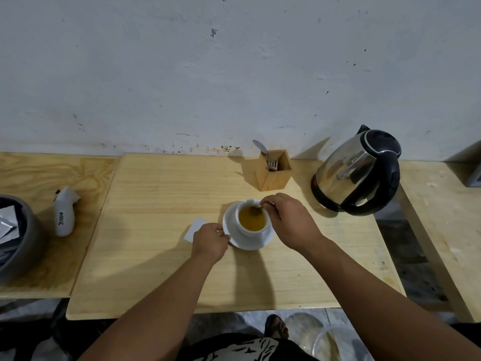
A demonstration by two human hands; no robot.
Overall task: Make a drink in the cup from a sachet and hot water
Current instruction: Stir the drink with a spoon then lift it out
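A white cup (pixel 243 227) stands on a white saucer (pixel 247 243) in the middle of the wooden table. It holds a yellow-brown drink with a dark spoon bowl (pixel 255 210) dipped in at the far side. My right hand (pixel 289 220) pinches the spoon's handle just over the cup's rim. My left hand (pixel 209 243) grips the saucer's left edge. A white sachet (pixel 194 229) lies flat on the table, partly hidden under my left hand.
A steel and black electric kettle (pixel 358 170) stands at the right rear. A wooden cutlery holder (pixel 273 169) with utensils sits behind the cup. On the left table are a white bottle (pixel 65 212) on its side and a grey bin (pixel 15 235).
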